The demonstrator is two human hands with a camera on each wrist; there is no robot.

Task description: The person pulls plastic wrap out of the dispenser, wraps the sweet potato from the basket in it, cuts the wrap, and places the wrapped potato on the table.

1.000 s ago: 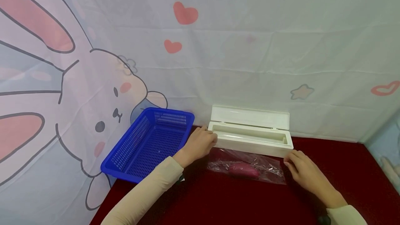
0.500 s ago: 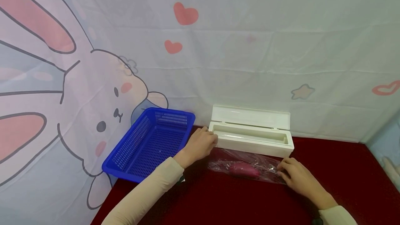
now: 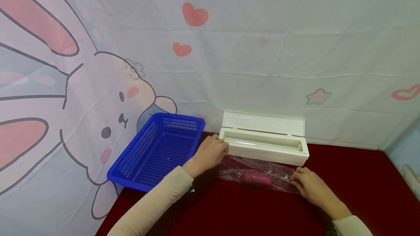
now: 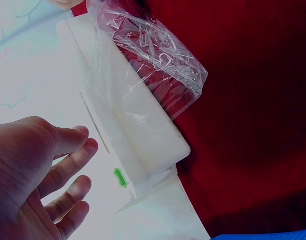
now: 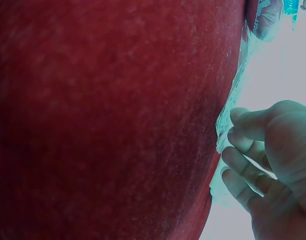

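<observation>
In the head view, a long white plastic-wrap dispenser box (image 3: 262, 154) stands with its lid (image 3: 262, 122) raised. A pale roll (image 3: 262, 144) lies inside. Clear plastic wrap (image 3: 236, 172) spreads across the front of the box, and a pink item (image 3: 256, 178) shows through it. My right hand (image 3: 313, 188) pinches the wrap's right edge between thumb and forefinger. At the box's left end is my left hand (image 3: 208, 152), thumb and forefinger nearly together; I cannot tell whether it grips film or box. The left wrist view shows a green piece (image 4: 120, 177) on the box.
A blue perforated basket (image 3: 154, 156) stands left of the box, partly behind my left forearm. Dark red cloth (image 3: 249, 214) covers the table. Behind it hangs a pale curtain (image 3: 256, 75) printed with a rabbit and hearts, close to the raised lid.
My right hand has moved left from beside the box's right front corner onto the plastic wrap's right edge and now pinches it. The left hand, box and basket have stayed nearly still.
</observation>
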